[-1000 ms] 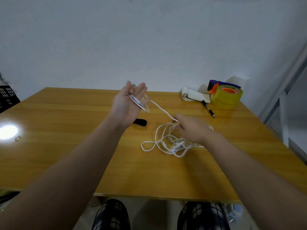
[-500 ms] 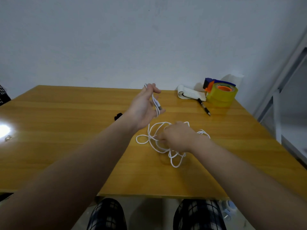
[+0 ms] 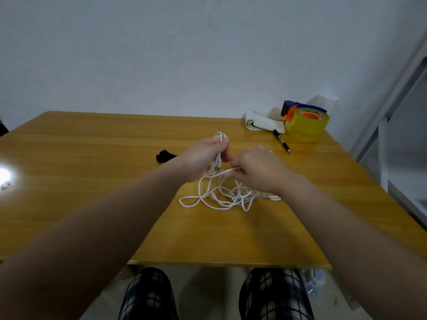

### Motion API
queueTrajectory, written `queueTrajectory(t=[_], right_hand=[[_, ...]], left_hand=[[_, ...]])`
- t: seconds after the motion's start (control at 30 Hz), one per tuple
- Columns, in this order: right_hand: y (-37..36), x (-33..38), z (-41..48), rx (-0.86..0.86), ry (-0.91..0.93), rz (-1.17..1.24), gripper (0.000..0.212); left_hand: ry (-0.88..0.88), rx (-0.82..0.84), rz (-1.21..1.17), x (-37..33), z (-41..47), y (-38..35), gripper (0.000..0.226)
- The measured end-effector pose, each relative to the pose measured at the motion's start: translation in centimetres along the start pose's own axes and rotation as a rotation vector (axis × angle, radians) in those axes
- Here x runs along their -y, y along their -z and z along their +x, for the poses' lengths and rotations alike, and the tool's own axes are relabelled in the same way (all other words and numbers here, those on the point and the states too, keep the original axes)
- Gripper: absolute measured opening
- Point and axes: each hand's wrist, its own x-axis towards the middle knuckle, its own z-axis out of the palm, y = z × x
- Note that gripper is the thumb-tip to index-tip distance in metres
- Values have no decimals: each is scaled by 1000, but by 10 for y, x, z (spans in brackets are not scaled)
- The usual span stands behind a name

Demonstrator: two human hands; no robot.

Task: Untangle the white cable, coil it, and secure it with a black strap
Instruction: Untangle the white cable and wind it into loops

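Both hands have closed in on each other since a moment ago, the left one dropping from its raised spot to meet the right above the heap of white cable (image 3: pixel 221 196) on the counter (image 3: pixel 92 185).

Left of the heap and a little beyond it lies the black strap (image 3: pixel 165 155), untouched. Next comes the left hand (image 3: pixel 202 158): its grip is curled round a small bundle of strands, with a loop poking out above the fingers and a plug end hanging below. Most of the cable sprawls loose on the counter under both hands, loops crossing one another. The right hand (image 3: pixel 256 169), just beside the left, pinches a single strand that runs across between them. Well to the right of the heap and farther back sit a notepad (image 3: pixel 263 123), a pen (image 3: pixel 282 142) and a tape roll (image 3: pixel 306 123).

The cable looks light, limp and smooth, so it will likely snag on itself rather than resist. Taking one strand near the held bundle and feeding it through slowly seems best.
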Motion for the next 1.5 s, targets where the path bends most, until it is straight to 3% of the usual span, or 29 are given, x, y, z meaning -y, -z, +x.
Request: queueTrajectory(t=[0.27,0.37,0.57,0.67,0.77,0.9,1.03,1.13,1.2,1.27,1.33,1.4,1.5], right_hand=[[0,-1,4,-61,-126,11,44],[1,-1,5,-73,-164,25,46],[0,-9,1,-129,-164,172,35],[-3,-18,-2,-111,-143,251,22],[-3,-21,-4,-129,-167,446,20],[0,-25,-8,-125,-243,609,20],[-4,-23,-13,75,-190,223,22],[-4,-23,-9,142,-266,40,25],[-8,-34,-15,165,-346,-74,39],[-12,-51,-30,145,-482,-109,68],[-18,-60,-42,118,-609,-89,88],[-22,-59,-43,188,-696,-115,93],[-24,-43,-30,177,-618,-33,97]], left_hand=[[-37,-27,318,-11,-8,-10,38],[-4,36,401,-11,-13,-13,39],[-63,64,762,-13,-13,-13,43],[-88,122,777,-16,-17,-4,37],[-145,101,730,-17,-18,4,25],[-219,-147,551,-12,-15,9,23],[-243,-413,377,-14,-15,21,18],[-251,-625,212,-14,-10,24,19],[-170,-808,-74,-16,-7,39,24],[-66,-900,-392,-15,-11,63,30],[-30,-836,-519,-4,-15,77,33],[-27,-645,-557,6,-16,69,33],[24,-353,-555,11,-16,45,35]])
